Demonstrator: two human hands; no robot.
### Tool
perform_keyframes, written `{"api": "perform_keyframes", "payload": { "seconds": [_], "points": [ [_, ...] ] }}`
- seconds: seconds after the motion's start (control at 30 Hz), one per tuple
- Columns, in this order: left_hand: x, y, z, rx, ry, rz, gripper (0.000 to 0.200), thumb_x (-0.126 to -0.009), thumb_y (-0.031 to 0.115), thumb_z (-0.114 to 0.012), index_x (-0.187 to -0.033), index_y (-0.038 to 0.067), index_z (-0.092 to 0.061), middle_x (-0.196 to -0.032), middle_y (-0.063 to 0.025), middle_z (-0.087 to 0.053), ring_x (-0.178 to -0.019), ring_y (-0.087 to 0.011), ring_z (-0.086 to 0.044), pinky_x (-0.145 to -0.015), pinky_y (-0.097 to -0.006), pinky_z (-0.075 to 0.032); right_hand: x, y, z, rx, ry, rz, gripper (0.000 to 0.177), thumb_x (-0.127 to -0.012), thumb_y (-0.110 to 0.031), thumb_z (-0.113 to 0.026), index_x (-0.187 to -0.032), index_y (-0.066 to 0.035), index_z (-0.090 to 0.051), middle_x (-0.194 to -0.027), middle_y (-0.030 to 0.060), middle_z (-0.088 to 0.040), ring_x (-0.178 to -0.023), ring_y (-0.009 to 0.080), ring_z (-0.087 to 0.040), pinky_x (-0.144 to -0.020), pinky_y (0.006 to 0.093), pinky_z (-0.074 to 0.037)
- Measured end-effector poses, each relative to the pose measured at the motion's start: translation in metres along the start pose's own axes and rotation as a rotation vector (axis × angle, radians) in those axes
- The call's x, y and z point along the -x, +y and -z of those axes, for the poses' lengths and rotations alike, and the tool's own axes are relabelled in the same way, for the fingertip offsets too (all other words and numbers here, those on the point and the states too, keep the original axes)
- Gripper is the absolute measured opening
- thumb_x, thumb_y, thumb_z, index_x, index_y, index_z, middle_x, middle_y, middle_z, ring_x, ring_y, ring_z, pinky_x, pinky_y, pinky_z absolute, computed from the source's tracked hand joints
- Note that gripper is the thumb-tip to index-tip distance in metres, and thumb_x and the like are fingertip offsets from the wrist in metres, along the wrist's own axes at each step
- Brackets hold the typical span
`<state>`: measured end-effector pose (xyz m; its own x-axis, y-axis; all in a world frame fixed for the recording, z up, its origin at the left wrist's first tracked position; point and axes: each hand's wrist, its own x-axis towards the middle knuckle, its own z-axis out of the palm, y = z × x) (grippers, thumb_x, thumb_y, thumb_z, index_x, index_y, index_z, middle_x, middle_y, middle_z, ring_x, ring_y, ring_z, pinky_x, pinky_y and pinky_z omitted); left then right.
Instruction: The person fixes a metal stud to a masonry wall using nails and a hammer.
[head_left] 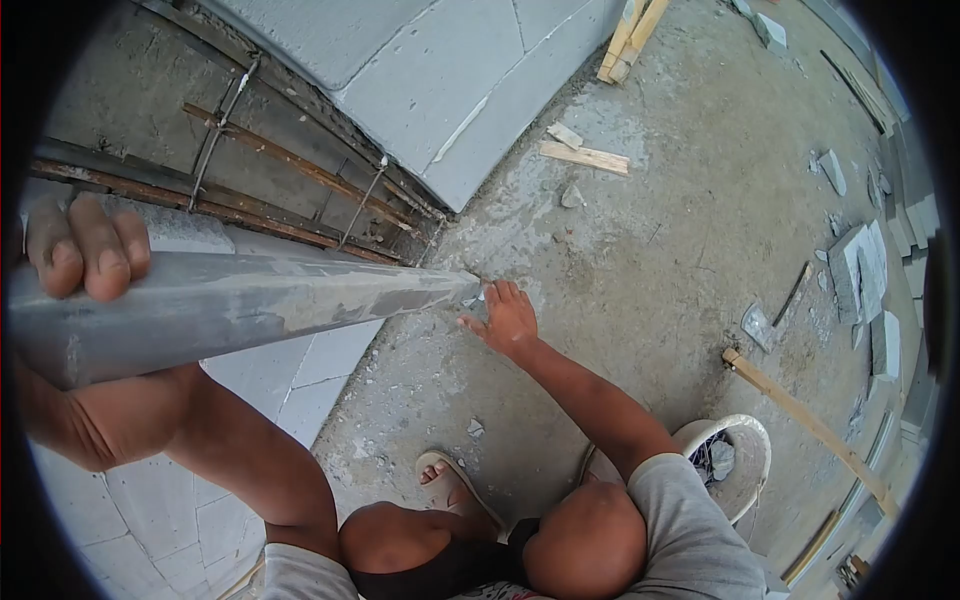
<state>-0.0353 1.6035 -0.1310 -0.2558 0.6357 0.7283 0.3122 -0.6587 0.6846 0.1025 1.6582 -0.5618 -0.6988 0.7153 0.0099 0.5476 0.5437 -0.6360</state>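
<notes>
A long grey pipe [330,290], smeared with dried mortar, runs from the near left to the ground by a block wall's corner. My left hand [85,245] is closed around its near end, with fingertips over the top and the palm partly hidden. Down at the far end of the pipe, my right hand [508,318] reaches low with thumb and fingers apart. A small pale chip [476,299] shows between the pipe's end and these fingers; whether they touch it is too small to make out.
A wall of pale blocks [440,80] stands at the top, another pale block wall [270,400] at lower left. Rusty rebar [290,160] spans the gap between them. A white bucket [755,440] with dark contents, a wooden stick [810,425], wood offcuts [590,158] and broken blocks [860,270] lie rightward.
</notes>
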Motion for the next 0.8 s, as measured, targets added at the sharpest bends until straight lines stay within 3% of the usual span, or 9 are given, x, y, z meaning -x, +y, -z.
{"api": "perform_keyframes", "payload": {
  "seconds": [0.1, 0.17, 0.2, 0.3, 0.4, 0.7, 0.8],
  "points": [
    [0.000, 0.007, -0.001, -0.111, 0.042, -0.034, 0.044, -0.090, 0.046, -0.047, -0.095, 0.003, -0.055, -0.082, -0.0068, -0.041, -0.073, -0.0162, -0.042, -0.070, -0.0299, -0.035, -0.007, 0.008, -0.014, 0.010, 0.058, 0.000, 0.056, -0.082, -0.049, -0.067, -0.111, -0.001, -0.061, -0.106, 0.0128, -0.055, -0.105, 0.0308, -0.049, -0.088, 0.0412, -0.040],
    [-0.009, 0.008, -0.009, 0.123, -0.164, 0.008, 0.051, -0.101, 0.049, -0.039, -0.115, 0.000, -0.047, -0.093, -0.0177, -0.058, -0.073, -0.0277, -0.060, -0.063, -0.0437, -0.052, -0.014, 0.010, -0.018, -0.001, 0.076, -0.003, 0.054, -0.079, -0.046, -0.070, -0.110, -0.001, -0.062, -0.103, 0.0122, -0.054, -0.102, 0.0299, -0.050, -0.085, 0.0409, -0.039],
    [0.006, 0.011, 0.002, -0.183, 0.123, -0.049, 0.034, -0.089, 0.038, -0.047, -0.083, 0.005, -0.052, -0.077, -0.0060, -0.038, -0.070, -0.0151, -0.039, -0.066, -0.0285, -0.033, -0.016, 0.011, -0.020, -0.009, 0.100, -0.013, 0.052, -0.077, -0.044, -0.072, -0.108, -0.002, -0.063, -0.101, 0.0117, -0.053, -0.100, 0.0289, -0.050, -0.082, 0.0406, -0.039],
    [0.010, 0.016, 0.018, -0.160, 0.244, -0.013, 0.025, -0.085, 0.030, -0.050, -0.078, 0.006, -0.047, -0.073, -0.0057, -0.035, -0.069, -0.0146, -0.038, -0.066, -0.0281, -0.032, -0.017, 0.016, -0.025, -0.042, 0.144, -0.026, 0.045, -0.072, -0.036, -0.076, -0.101, -0.003, -0.065, -0.098, 0.0104, -0.052, -0.097, 0.0283, -0.050, -0.081, 0.0407, -0.039],
    [0.004, 0.017, 0.006, -0.144, 0.145, -0.046, 0.022, -0.083, 0.025, -0.051, -0.075, 0.007, -0.043, -0.072, -0.0058, -0.033, -0.069, -0.0139, -0.038, -0.066, -0.0276, -0.031, -0.014, 0.021, -0.030, -0.088, 0.192, 0.031, 0.040, -0.069, -0.029, -0.079, -0.096, -0.003, -0.066, -0.096, 0.0102, -0.051, -0.096, 0.0288, -0.050, -0.080, 0.0412, -0.039],
    [0.012, 0.022, -0.006, -0.364, 0.256, -0.087, 0.011, -0.082, 0.011, -0.039, -0.075, 0.006, -0.045, -0.072, -0.0060, -0.031, -0.068, -0.0116, -0.034, -0.066, -0.0276, -0.029, -0.005, 0.028, -0.030, -0.135, 0.268, 0.082, 0.038, -0.066, -0.023, -0.080, -0.094, -0.003, -0.063, -0.096, 0.0124, -0.050, -0.095, 0.0314, -0.050, -0.081, 0.0420, -0.040],
    [0.012, 0.024, -0.015, -0.274, 0.231, -0.082, 0.010, -0.081, 0.010, -0.040, -0.076, 0.006, -0.047, -0.071, -0.0064, -0.031, -0.068, -0.0128, -0.034, -0.065, -0.0277, -0.029, -0.005, 0.030, -0.032, -0.119, 0.277, 0.086, 0.038, -0.066, -0.024, -0.080, -0.093, -0.003, -0.063, -0.097, 0.0130, -0.050, -0.096, 0.0320, -0.050, -0.082, 0.0426, -0.040]
  ]
}}
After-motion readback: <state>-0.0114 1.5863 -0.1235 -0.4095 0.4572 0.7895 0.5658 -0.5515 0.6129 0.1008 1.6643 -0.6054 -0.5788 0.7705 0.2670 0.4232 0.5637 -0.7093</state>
